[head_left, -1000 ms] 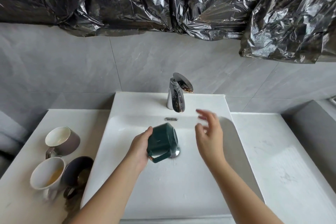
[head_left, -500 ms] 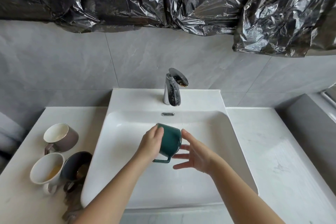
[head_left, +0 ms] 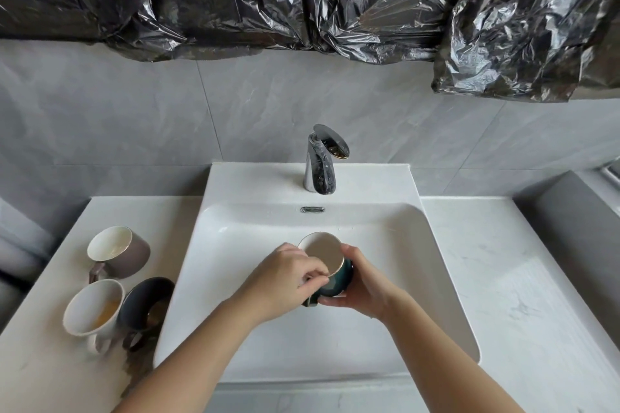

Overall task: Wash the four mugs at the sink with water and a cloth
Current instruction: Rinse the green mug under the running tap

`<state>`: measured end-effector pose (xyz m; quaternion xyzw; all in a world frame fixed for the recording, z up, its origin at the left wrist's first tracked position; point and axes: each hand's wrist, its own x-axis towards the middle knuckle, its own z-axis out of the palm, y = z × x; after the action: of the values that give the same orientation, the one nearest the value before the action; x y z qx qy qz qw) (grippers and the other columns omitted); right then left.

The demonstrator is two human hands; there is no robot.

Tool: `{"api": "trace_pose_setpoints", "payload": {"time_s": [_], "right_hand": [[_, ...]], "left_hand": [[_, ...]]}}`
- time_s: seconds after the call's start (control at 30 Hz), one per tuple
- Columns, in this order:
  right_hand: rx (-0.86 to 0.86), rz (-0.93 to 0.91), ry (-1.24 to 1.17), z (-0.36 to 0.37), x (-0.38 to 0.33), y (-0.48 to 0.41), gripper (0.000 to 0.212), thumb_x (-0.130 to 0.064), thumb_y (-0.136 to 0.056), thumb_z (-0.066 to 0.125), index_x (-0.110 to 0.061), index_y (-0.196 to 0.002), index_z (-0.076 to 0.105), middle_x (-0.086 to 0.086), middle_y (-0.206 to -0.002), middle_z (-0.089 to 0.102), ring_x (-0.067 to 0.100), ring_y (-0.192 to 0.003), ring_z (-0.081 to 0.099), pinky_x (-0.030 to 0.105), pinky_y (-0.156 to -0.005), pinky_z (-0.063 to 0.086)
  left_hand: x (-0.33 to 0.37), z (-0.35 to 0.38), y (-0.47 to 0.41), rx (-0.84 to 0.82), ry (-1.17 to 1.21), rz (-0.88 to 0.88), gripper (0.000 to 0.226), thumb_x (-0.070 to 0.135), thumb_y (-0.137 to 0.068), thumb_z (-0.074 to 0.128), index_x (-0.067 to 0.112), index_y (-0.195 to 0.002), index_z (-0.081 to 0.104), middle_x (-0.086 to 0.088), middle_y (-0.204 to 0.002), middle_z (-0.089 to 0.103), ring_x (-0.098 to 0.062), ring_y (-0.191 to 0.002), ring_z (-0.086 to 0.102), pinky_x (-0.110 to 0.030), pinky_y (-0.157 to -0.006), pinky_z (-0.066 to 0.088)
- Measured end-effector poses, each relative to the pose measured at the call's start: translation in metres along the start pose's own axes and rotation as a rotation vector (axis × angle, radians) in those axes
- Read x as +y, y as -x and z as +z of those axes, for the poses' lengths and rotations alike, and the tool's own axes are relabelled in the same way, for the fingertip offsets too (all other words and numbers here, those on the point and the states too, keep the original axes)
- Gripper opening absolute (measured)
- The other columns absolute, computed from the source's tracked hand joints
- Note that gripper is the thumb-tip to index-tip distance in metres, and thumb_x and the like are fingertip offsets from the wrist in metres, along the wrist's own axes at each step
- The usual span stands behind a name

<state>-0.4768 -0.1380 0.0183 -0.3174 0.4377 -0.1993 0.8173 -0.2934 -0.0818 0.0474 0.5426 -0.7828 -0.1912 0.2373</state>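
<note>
Three mugs crowd left counter; right counter open.

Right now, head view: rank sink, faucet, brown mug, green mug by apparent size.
1. sink
2. brown mug and faucet: look alike, not ranked.
Unplaced: green mug, partly covered by left hand and right hand; looks similar to those two.

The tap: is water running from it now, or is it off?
Off, it seems: no stream shows between the tap and the sink below it.
</note>
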Motion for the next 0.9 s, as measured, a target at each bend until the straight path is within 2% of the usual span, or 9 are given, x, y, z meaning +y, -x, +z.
{"api": "trace_pose_setpoints", "payload": {"time_s": [0.03, 0.1, 0.2, 0.3, 0.37, 0.53, 0.67, 0.73, 0.9], "right_hand": [[-0.004, -0.001, -0.001, -0.004, -0.001, 0.0, 0.046, -0.047, -0.094, 0.053, -0.012, -0.121, 0.066, 0.018, -0.117, 0.067, 0.031, -0.102, 0.066, 0.044, -0.084, 0.055], [-0.048, 0.02, 0.026, -0.011, -0.004, 0.0, 0.056, -0.051, -0.09, 0.055, -0.013, -0.131, 0.059, 0.024, -0.131, 0.06, 0.039, -0.117, 0.062, 0.046, -0.084, 0.055], [-0.149, 0.048, 0.124, -0.011, -0.011, -0.002, 0.066, -0.056, -0.086, 0.055, -0.015, -0.138, 0.052, 0.018, -0.131, 0.061, 0.037, -0.115, 0.063, 0.044, -0.082, 0.056], [-0.232, 0.081, 0.202, -0.006, -0.021, -0.003, 0.073, -0.057, -0.076, 0.061, -0.014, -0.135, 0.053, 0.012, -0.119, 0.064, 0.031, -0.102, 0.066, 0.039, -0.075, 0.059], [-0.273, 0.086, 0.229, -0.001, -0.026, -0.002, 0.072, -0.056, -0.072, 0.062, -0.015, -0.131, 0.053, 0.009, -0.113, 0.064, 0.029, -0.098, 0.067, 0.037, -0.072, 0.06], [-0.074, 0.063, 0.239, 0.005, -0.026, -0.002, 0.068, -0.059, -0.079, 0.066, -0.018, -0.133, 0.054, 0.012, -0.124, 0.059, 0.029, -0.093, 0.072, 0.042, -0.069, 0.06], [0.152, -0.069, 0.569, 0.001, -0.012, 0.007, 0.054, -0.063, -0.085, 0.061, -0.018, -0.114, 0.054, 0.002, -0.123, 0.063, 0.015, -0.099, 0.07, 0.032, -0.077, 0.055], [0.126, -0.135, 0.577, 0.002, -0.004, 0.01, 0.037, -0.052, -0.094, 0.059, -0.016, -0.103, 0.055, 0.004, -0.118, 0.065, 0.015, -0.097, 0.07, 0.031, -0.076, 0.052], [0.033, -0.249, 0.565, 0.018, -0.001, 0.011, 0.033, -0.038, -0.103, 0.05, -0.009, -0.104, 0.066, 0.008, -0.105, 0.062, 0.014, -0.097, 0.065, 0.037, -0.075, 0.06]], "left_hand": [[-0.007, -0.004, 0.003, 0.079, 0.0, 0.05, 0.01, 0.039, -0.085, 0.062, 0.03, -0.087, 0.064, 0.016, -0.08, 0.061, -0.004, -0.086, 0.051, -0.019, -0.085, 0.037], [-0.016, -0.012, 0.005, 0.129, 0.06, 0.038, 0.037, 0.04, -0.077, 0.073, 0.028, -0.11, 0.061, 0.018, -0.106, 0.057, 0.003, -0.104, 0.049, -0.014, -0.093, 0.035], [-0.015, -0.019, -0.006, -0.141, 0.462, -0.275, 0.072, 0.046, -0.065, 0.082, 0.037, -0.127, 0.045, 0.018, -0.128, 0.05, 0.006, -0.12, 0.046, -0.019, -0.096, 0.042], [-0.015, -0.022, -0.018, -0.349, 0.895, -0.58, 0.061, 0.056, -0.066, 0.071, 0.036, -0.121, 0.056, 0.004, -0.123, 0.058, -0.013, -0.116, 0.056, -0.034, -0.088, 0.055], [-0.018, -0.023, -0.022, -0.383, 0.994, -0.648, 0.047, 0.045, -0.074, 0.068, 0.034, -0.119, 0.061, -0.001, -0.12, 0.06, -0.021, -0.111, 0.058, -0.037, -0.083, 0.057], [-0.031, -0.01, -0.024, -0.215, 1.051, -0.773, 0.048, 0.037, -0.069, 0.069, 0.032, -0.116, 0.064, -0.011, -0.126, 0.059, -0.038, -0.112, 0.057, -0.047, -0.085, 0.057], [-0.031, 0.004, -0.017, 0.066, 1.168, -0.804, 0.042, 0.034, -0.076, 0.067, 0.033, -0.118, 0.058, -0.014, -0.127, 0.058, -0.03, -0.102, 0.058, -0.05, -0.089, 0.055], [-0.029, 0.008, -0.013, 0.199, 1.213, -0.779, 0.048, 0.034, -0.072, 0.064, 0.033, -0.119, 0.057, -0.013, -0.127, 0.058, -0.026, -0.105, 0.061, -0.05, -0.093, 0.053], [-0.026, 0.012, 0.0, 0.357, 1.25, -0.679, 0.062, 0.035, -0.065, 0.072, 0.036, -0.124, 0.054, -0.01, -0.128, 0.053, -0.017, -0.11, 0.059, -0.04, -0.092, 0.054]]}}
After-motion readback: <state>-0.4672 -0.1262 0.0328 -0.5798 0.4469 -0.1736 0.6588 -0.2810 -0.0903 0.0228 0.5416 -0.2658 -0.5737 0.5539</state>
